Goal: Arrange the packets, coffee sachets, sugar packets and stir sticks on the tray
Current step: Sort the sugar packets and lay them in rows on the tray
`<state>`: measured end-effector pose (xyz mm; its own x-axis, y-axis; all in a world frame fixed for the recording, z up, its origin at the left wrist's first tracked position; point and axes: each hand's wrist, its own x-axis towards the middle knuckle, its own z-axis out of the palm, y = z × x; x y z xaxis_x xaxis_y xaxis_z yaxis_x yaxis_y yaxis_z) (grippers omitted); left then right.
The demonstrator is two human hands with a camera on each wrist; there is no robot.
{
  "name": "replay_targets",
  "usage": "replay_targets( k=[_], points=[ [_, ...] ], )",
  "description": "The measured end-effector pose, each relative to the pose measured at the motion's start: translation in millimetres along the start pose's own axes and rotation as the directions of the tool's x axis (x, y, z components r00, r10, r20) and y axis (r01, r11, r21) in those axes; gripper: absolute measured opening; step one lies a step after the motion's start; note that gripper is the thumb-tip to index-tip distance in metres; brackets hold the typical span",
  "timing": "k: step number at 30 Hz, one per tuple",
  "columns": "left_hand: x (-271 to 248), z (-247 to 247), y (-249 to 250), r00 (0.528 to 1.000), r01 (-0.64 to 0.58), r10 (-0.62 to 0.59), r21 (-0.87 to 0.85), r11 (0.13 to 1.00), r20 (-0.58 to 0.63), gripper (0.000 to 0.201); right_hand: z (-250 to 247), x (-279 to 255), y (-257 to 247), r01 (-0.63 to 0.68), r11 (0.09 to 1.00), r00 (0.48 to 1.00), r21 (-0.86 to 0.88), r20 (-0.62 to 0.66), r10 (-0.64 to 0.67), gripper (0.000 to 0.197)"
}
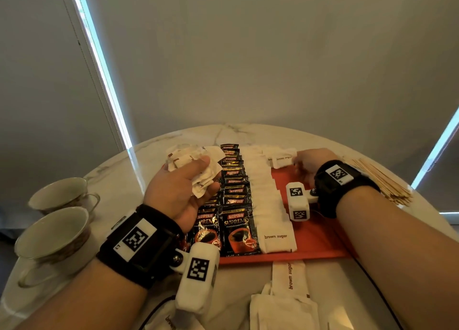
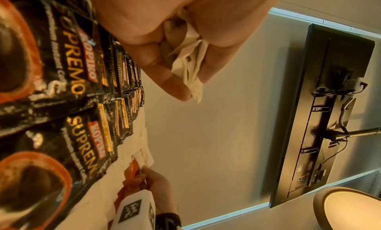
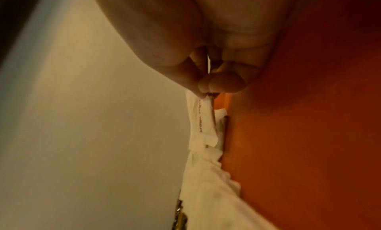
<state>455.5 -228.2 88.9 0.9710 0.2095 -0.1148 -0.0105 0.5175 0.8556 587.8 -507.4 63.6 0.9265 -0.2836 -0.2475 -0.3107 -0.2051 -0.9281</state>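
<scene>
An orange tray (image 1: 315, 240) lies on the marble table. On it run two rows of black Kopiko coffee sachets (image 1: 236, 227) and a row of white brown sugar packets (image 1: 268, 198). My left hand (image 1: 183, 188) hovers above the sachets and grips a bunch of white sugar packets (image 1: 203, 170), the same bunch of packets (image 2: 187, 60) showing between its fingers in the left wrist view. My right hand (image 1: 310, 163) at the tray's far end pinches one white sugar packet (image 1: 283, 160), whose edge (image 3: 203, 114) sits by the tray (image 3: 309, 135).
Wooden stir sticks (image 1: 382, 183) lie in a pile right of the tray. Two cups (image 1: 57, 218) stand at the table's left edge. More brown sugar packets (image 1: 285, 297) lie on the table in front of the tray.
</scene>
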Motion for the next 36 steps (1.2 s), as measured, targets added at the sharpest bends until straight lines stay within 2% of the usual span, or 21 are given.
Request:
replay_targets(
  k=[3, 7, 14, 17, 21, 24, 25, 28, 29, 32, 34, 36],
  points=[
    [0.3, -0.3, 1.3, 1.000, 0.000, 0.000, -0.002, 1.000, -0.003, 0.038, 4.4, -2.7, -4.9, -0.018, 0.996, 1.000, -0.082, -0.007, 0.017, 0.011],
    [0.5, -1.3, 2.0, 1.000, 0.000, 0.000, -0.006, 1.000, -0.010, 0.037, 13.2, -7.4, -12.0, -0.084, 0.965, 0.996, -0.247, -0.025, 0.080, 0.023],
    [-0.9, -0.6, 3.4, 1.000, -0.012, 0.012, -0.009, 1.000, -0.009, 0.033, 11.8, -2.4, -17.0, -0.043, 0.925, 0.999, -0.377, -0.011, 0.042, 0.027],
    [-1.4, -0.6, 3.8, 1.000, -0.011, 0.011, -0.009, 1.000, -0.007, 0.031, 3.9, 3.8, -12.2, -0.020, 0.971, 0.999, -0.237, 0.040, 0.030, 0.012],
    [-2.0, 0.5, 4.4, 1.000, -0.007, 0.007, -0.007, 1.000, -0.004, 0.032, 7.6, 3.3, -7.0, 0.008, 0.991, 0.999, -0.134, 0.037, -0.003, 0.012],
    [-2.3, 0.9, 3.5, 1.000, 0.006, -0.006, -0.001, 1.000, 0.004, 0.039, 12.6, 34.5, 10.7, -0.033, 0.997, 0.994, -0.074, 0.100, 0.040, 0.047],
    [-2.6, 0.7, 3.0, 1.000, 0.016, -0.016, -0.002, 1.000, 0.009, 0.039, 15.4, 35.9, 11.6, -0.039, 0.996, 0.990, -0.082, 0.128, 0.049, 0.049],
    [-5.4, 1.6, 2.9, 0.997, 0.066, -0.067, 0.022, 0.998, 0.035, 0.027, 20.9, 6.2, -5.4, -0.043, 0.992, 0.990, -0.117, 0.126, 0.058, 0.022],
    [-6.5, 2.1, 2.8, 0.995, 0.084, -0.086, 0.037, 0.996, 0.041, 0.023, 21.0, 2.4, -7.9, -0.041, 0.992, 0.991, -0.123, 0.124, 0.057, 0.021],
    [-9.9, 4.2, 2.3, 0.991, 0.115, -0.120, 0.066, 0.991, 0.066, 0.017, 19.7, -17.5, -14.5, -0.068, 0.998, 0.988, 0.010, 0.138, 0.066, 0.038],
    [-11.3, 5.1, 1.6, 0.989, 0.115, -0.121, 0.079, 0.990, 0.080, 0.019, 21.2, -40.8, -22.7, -0.003, 0.992, 0.992, 0.125, 0.123, -0.013, 0.020],
    [-12.6, 5.9, 0.9, 0.989, 0.112, -0.120, 0.088, 0.990, 0.091, 0.021, 25.7, -68.2, -31.5, 0.072, 0.977, 0.983, 0.201, 0.151, -0.103, 0.015]
  ],
)
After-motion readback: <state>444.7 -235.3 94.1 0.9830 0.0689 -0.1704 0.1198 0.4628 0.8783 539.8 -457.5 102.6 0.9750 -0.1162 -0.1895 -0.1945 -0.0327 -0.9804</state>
